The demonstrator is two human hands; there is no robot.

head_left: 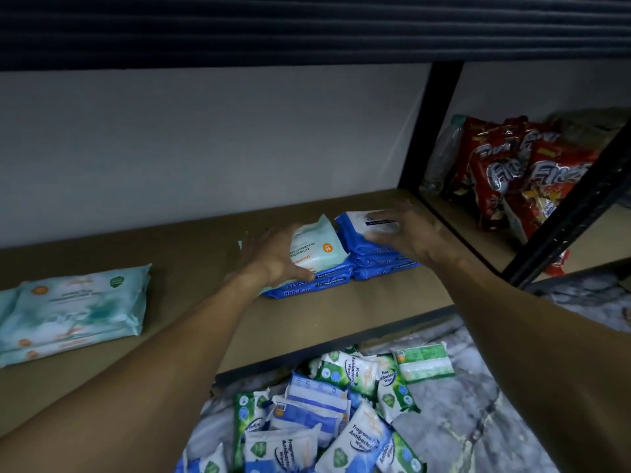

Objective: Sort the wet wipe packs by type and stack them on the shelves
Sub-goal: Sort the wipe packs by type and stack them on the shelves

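On the brown shelf board [191, 254] lie two low stacks of blue wipe packs. My left hand [273, 257] grips a pale teal wipe pack [322, 245] that rests on the left blue stack [307, 285]. My right hand [406, 233] presses down on the top blue pack [362, 223] of the right blue stack [386, 264]. A separate stack of pale teal packs [71, 308] sits at the shelf's left end. Several loose green, blue and white wipe packs [327, 411] are heaped on the floor below the shelf.
A black upright post [430, 131] divides this bay from the right one, which holds red snack bags [519, 172] and a clear plastic bottle [444, 155]. A dark shelf [307, 29] hangs overhead. The floor [478, 421] is grey marbled.
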